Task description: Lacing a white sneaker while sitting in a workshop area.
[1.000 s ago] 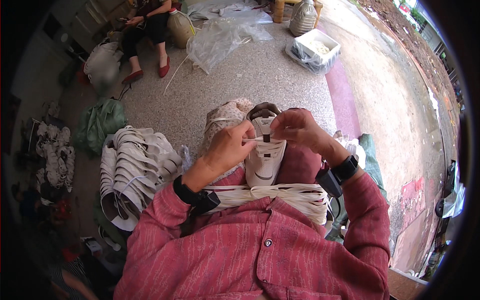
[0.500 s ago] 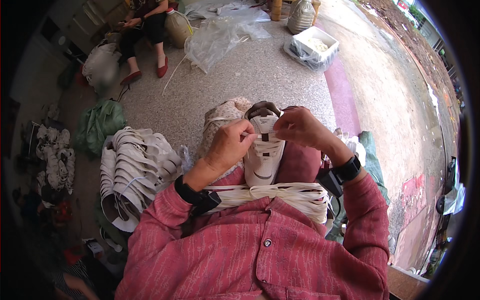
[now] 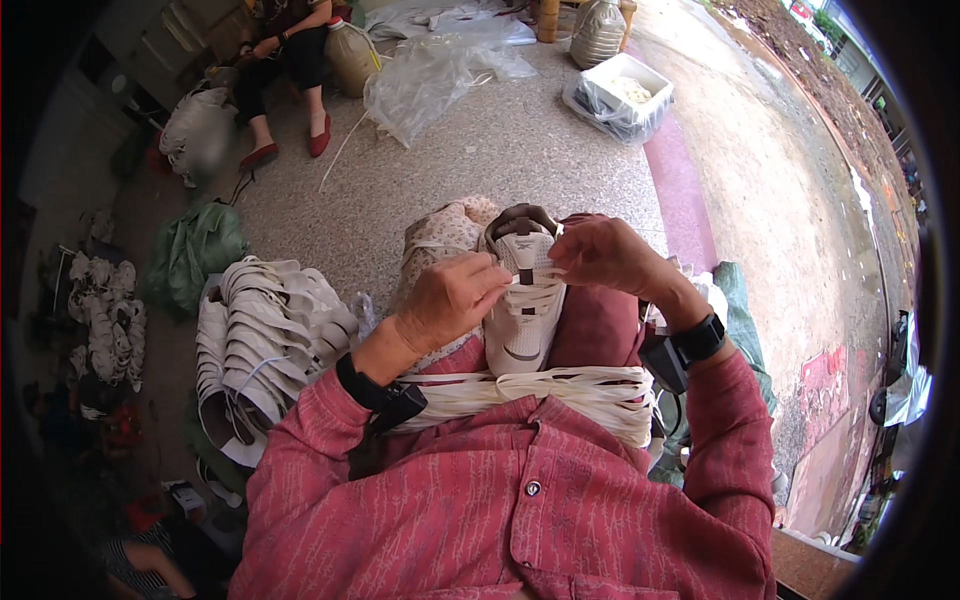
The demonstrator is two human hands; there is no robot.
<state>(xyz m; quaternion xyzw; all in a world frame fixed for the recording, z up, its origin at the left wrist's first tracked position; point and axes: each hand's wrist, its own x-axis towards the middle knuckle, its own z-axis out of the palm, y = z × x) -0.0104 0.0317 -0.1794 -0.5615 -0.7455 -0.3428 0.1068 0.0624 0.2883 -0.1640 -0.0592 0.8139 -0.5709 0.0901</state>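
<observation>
A white sports shoe (image 3: pixel 525 315) lies on my lap, toe toward me. My left hand (image 3: pixel 452 295) pinches a white lace at the shoe's left eyelets. My right hand (image 3: pixel 602 255) pinches the lace on the shoe's right side, near the tongue. Both wrists carry black bands. A thick bundle of white laces (image 3: pixel 540 392) lies across my lap, just below the shoe. I wear a pink-red shirt.
A stack of white shoe uppers (image 3: pixel 262 340) sits at my left. A green bag (image 3: pixel 195 255) lies beyond it. Farther off are clear plastic sheets (image 3: pixel 440 65), a white crate (image 3: pixel 620 95), a jug (image 3: pixel 598 30) and a seated person in red shoes (image 3: pixel 290 60).
Both hands stay on the shoe's lace; my left hand has shifted slightly toward the eyelets and the right hand has drawn the lace a little to the right.
</observation>
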